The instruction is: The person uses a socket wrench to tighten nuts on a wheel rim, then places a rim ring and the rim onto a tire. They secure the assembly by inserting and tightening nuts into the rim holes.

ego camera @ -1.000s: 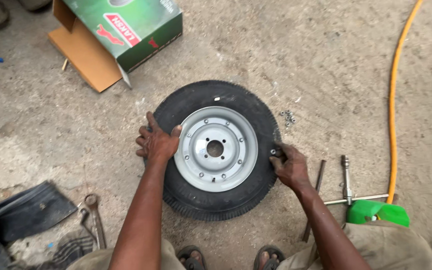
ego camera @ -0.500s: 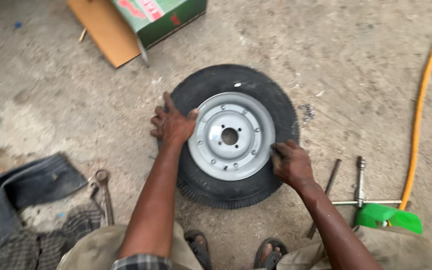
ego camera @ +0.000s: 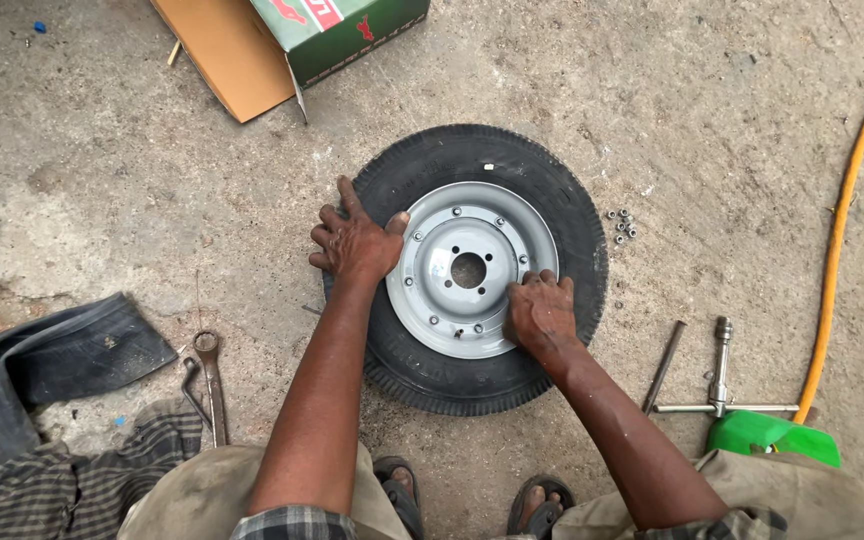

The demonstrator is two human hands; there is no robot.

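A small black tyre point(ego camera: 512, 160) on a grey steel rim point(ego camera: 472, 240) lies flat on the concrete floor in front of me. My left hand point(ego camera: 354, 240) rests spread on the tyre's left sidewall, thumb touching the rim edge. My right hand point(ego camera: 540, 308) presses with curled fingers on the rim's lower right edge, where rim meets tyre. Whether it holds anything small is hidden under the fingers. Several bolts sit around the rim's face.
Several loose nuts point(ego camera: 620, 226) lie right of the tyre. A cross wrench point(ego camera: 720, 385), a metal bar point(ego camera: 662, 366), a green object point(ego camera: 770, 436) and a yellow hose point(ego camera: 842, 220) are at right. A cardboard box point(ego camera: 282, 45) is behind, spanners point(ego camera: 208, 375) and a black inner tube point(ego camera: 52, 360) at left.
My right hand has moved from the tyre's right sidewall inward onto the rim edge. My left hand stays on the left sidewall. The view has shifted slightly.
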